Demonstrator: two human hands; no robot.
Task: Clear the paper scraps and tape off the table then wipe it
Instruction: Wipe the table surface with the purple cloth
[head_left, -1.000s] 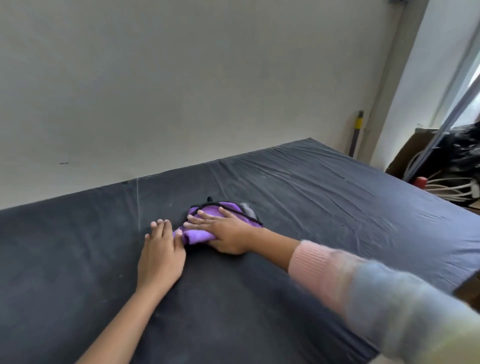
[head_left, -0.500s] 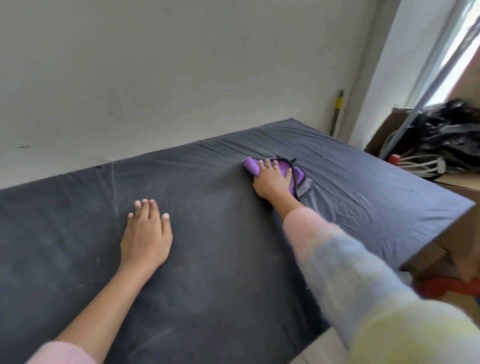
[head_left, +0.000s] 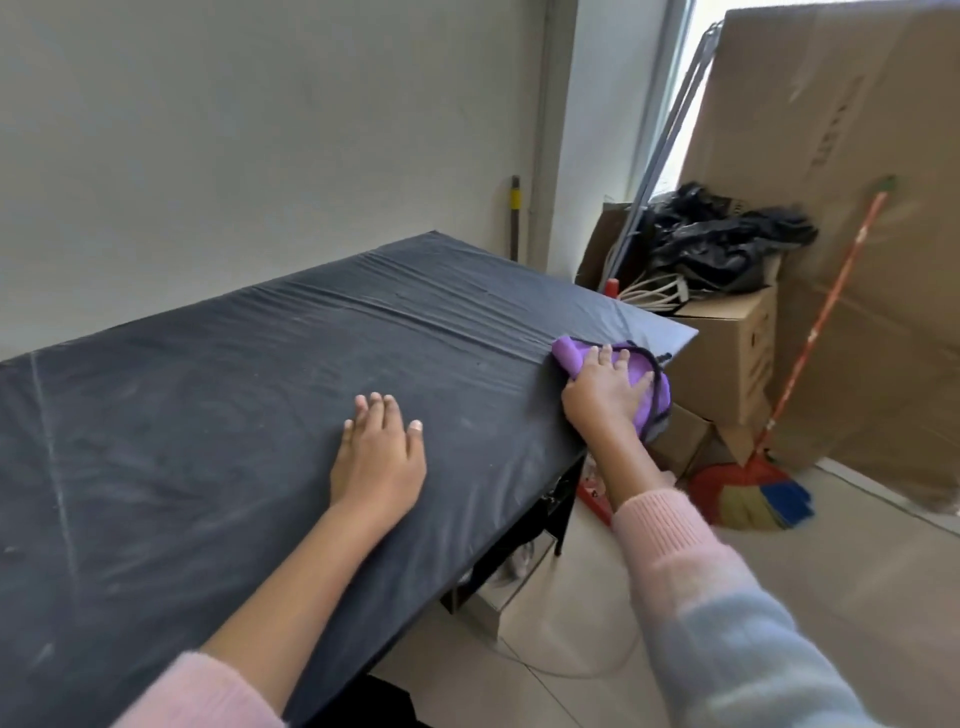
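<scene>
Two bare hands on the table (head_left: 156, 467), well apart from each other. Toward the middle of the front edge, the left hand (head_left: 378, 457), laid palm down on the dark sheeting (head_left: 405, 312), fingers straight and close together, gripping nothing. Further right, the right hand (head_left: 605, 395), spread flat on top of a purple cloth (head_left: 569, 356), fingers extended and pressing it down rather than curling round it. Cloth bunched at the table's right front corner, partly on the sheeting and partly hanging over the edge, with a dark cord or trim along its outer side. Sheeting wrinkled, stretched over the whole tabletop, marked with pale dusty streaks toward the left.

Pink knitted sleeves on both forearms: the left sleeve (head_left: 197, 696) at the bottom of the view, the right sleeve (head_left: 670, 535) fading to pale blue nearer the camera.

Beyond the corner, on the tiled floor (head_left: 779, 597): stacked cardboard boxes (head_left: 737, 353), a heap of black plastic (head_left: 727, 244) on top, white cords (head_left: 654, 293) just beside it, and a tall flat carton (head_left: 831, 130) standing upright by the window. Red-handled broom (head_left: 743, 491) propped against that carton, its red, blue and straw-coloured head down on the tiles. Thin metal rods (head_left: 670, 130) slanting up along the window frame. Dark stick with a yellow band (head_left: 514, 208) upright in the corner behind the table. Plain pale wall (head_left: 260, 130) at the back.
</scene>
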